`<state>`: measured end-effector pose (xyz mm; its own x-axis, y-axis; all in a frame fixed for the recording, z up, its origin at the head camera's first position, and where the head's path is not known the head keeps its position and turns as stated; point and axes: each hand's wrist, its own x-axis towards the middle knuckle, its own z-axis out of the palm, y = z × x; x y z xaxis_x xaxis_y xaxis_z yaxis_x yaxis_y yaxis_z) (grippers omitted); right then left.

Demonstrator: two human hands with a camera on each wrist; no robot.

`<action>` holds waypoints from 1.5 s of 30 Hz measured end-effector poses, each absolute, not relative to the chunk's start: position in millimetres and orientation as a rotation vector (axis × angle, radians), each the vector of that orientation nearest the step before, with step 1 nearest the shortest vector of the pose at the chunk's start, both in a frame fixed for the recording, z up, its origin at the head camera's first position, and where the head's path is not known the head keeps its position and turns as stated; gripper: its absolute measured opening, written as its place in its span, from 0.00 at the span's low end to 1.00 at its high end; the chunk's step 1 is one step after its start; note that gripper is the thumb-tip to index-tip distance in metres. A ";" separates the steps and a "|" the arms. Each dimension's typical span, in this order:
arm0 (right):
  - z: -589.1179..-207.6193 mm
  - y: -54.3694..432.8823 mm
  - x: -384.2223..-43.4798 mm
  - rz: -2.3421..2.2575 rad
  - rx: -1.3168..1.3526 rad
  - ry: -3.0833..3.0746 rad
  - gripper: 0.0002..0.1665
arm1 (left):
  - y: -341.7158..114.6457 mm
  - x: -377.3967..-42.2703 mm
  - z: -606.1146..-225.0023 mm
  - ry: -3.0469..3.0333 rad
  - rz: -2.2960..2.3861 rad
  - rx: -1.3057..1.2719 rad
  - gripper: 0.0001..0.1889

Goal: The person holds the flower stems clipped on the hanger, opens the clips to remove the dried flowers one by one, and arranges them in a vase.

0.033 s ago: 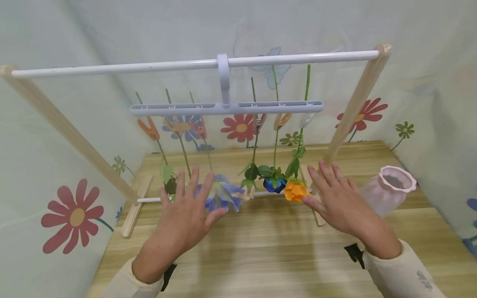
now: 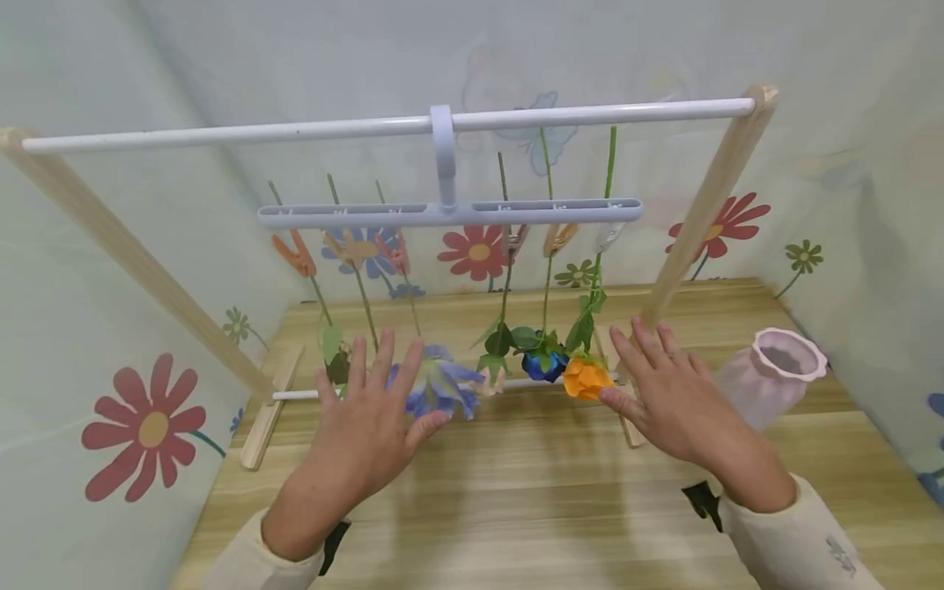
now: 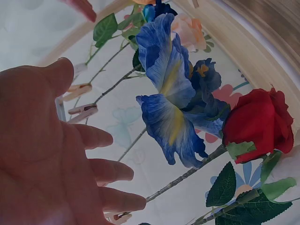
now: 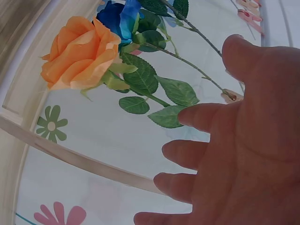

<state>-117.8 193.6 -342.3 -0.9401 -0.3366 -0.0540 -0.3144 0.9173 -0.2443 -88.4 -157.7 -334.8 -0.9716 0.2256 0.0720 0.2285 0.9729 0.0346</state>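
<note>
Several artificial flowers hang head-down from clothespins on a pale blue hanger (image 2: 354, 216). My left hand (image 2: 361, 447), fingers straight and spread, is held in front of the left flowers and grips nothing. Beside its thumb hangs a blue-violet iris (image 2: 446, 385). A red rose (image 3: 258, 124) shows in the left wrist view; the hand hides it from the head. My right hand (image 2: 682, 410) is likewise spread and holds nothing, its thumb close to an orange rose (image 2: 586, 378); whether they touch I cannot tell. Between the hands hang a blue rose (image 2: 544, 366) and a small peach flower (image 2: 490, 382).
The hanger hooks over the white top rail (image 2: 295, 131) of a wooden stand (image 2: 133, 254). A lower white rod (image 2: 295, 396) crosses behind the flowers. To the right, a pale pink vase (image 2: 760, 389) with a scalloped rim stands on the wood-grain table (image 2: 501, 500). Flower-printed cloth surrounds it.
</note>
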 end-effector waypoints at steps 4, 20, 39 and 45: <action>-341.2 192.0 -118.2 -0.357 -0.514 2.978 0.48 | -159.0 -86.8 -333.2 -3.044 -0.065 -0.345 0.46; -332.6 183.3 -109.8 -0.407 -0.550 2.947 0.54 | -167.0 -77.9 -321.0 -3.019 -0.114 -0.306 0.46; -320.4 149.5 -107.3 -0.650 -0.670 2.968 0.46 | -186.1 -76.5 -314.5 -2.855 -0.329 -0.077 0.40; -317.2 133.4 -109.3 -0.723 -0.705 2.989 0.43 | -198.6 -79.8 -311.9 -2.771 -0.511 0.009 0.37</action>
